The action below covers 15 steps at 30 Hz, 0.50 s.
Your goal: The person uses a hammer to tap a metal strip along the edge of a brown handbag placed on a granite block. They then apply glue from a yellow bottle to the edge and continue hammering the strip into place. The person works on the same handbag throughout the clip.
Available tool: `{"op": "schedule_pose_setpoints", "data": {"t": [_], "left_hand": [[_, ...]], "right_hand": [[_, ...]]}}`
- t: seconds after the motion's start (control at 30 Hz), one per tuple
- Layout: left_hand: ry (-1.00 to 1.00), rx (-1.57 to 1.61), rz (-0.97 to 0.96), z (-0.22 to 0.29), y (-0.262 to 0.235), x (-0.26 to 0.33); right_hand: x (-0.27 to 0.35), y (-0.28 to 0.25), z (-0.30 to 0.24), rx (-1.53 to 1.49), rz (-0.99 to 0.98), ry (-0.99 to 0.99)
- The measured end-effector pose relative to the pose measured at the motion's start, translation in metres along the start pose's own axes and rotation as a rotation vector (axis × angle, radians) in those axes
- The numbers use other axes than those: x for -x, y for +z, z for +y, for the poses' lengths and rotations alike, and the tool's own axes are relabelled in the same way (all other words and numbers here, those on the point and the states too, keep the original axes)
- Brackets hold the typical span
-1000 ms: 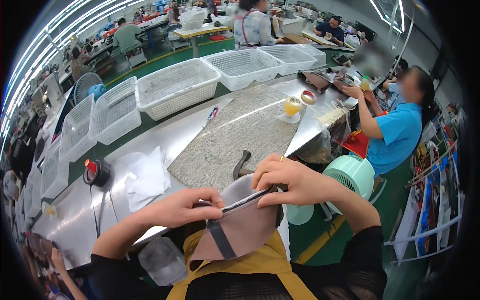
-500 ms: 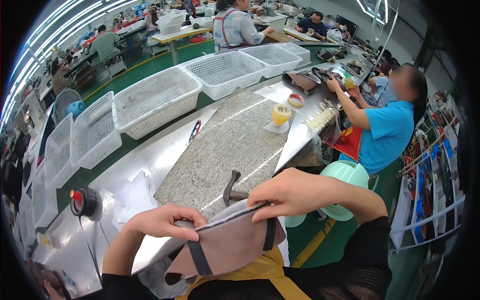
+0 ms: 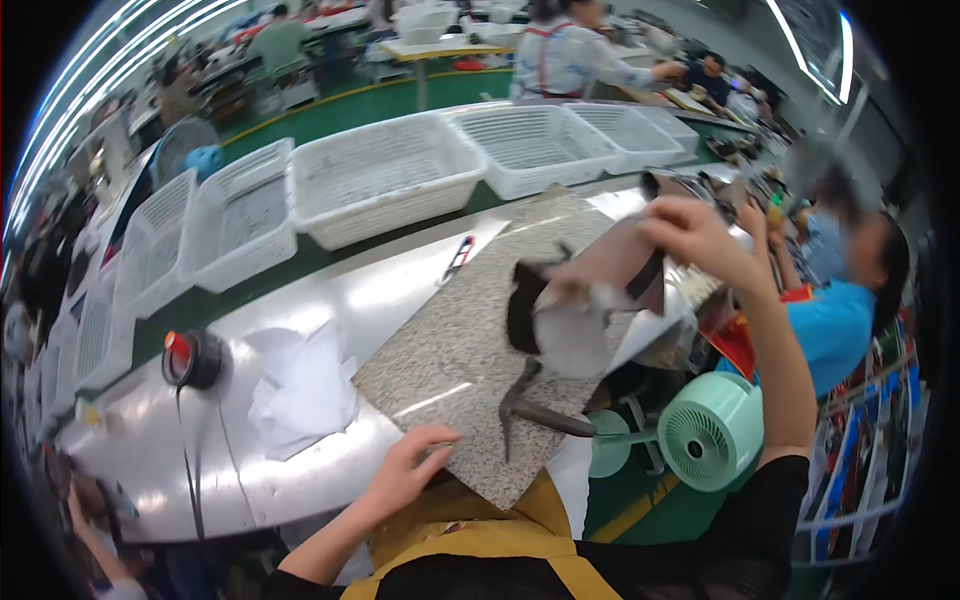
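Observation:
My right hand [image 3: 695, 235] is raised over the far right of the speckled stone slab [image 3: 440, 365], its fingers closed on the edge of a brown leather upper [image 3: 610, 250]. The upper is smeared by motion; dark edges and a pale inner side [image 3: 572, 340] show on it. My left hand [image 3: 415, 465] holds nothing, thumb and fingers apart, close to the slab's near left edge. Between my hands a hammer [image 3: 550, 418] lies on the slab, its handle pointing right.
White plastic baskets [image 3: 390, 215] line the table's far side. On the metal tabletop are white sheets [image 3: 305, 395], a black roll with a red top [image 3: 190, 358] and a small red-handled tool [image 3: 458, 258]. A green fan [image 3: 710, 430] stands right. A co-worker in blue [image 3: 835, 330] sits beyond it.
My left hand has let go of the leather upper. My right hand has carried it up and away, over the slab's far right. The hammer shows fully now, and the view has shifted.

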<state>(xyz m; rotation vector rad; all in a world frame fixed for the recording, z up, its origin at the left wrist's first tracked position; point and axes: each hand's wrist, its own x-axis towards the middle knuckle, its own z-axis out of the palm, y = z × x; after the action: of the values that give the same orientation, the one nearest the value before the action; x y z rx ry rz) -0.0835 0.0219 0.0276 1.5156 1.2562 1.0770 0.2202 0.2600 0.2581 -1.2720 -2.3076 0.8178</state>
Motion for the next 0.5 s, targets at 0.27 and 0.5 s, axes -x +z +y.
{"op": "schedule_pose_setpoints", "data": {"t": [0.27, 0.5], "left_hand": [[0.289, -0.252, 0.245, -0.040, 0.045, 0.023], [0.337, -0.319, 0.278, -0.041, 0.038, 0.040]], "right_hand": [[-0.189, -0.086, 0.143, 0.272, 0.547, -0.289], [-0.215, 0.067, 0.158, 0.293, 0.357, -0.513]]}}
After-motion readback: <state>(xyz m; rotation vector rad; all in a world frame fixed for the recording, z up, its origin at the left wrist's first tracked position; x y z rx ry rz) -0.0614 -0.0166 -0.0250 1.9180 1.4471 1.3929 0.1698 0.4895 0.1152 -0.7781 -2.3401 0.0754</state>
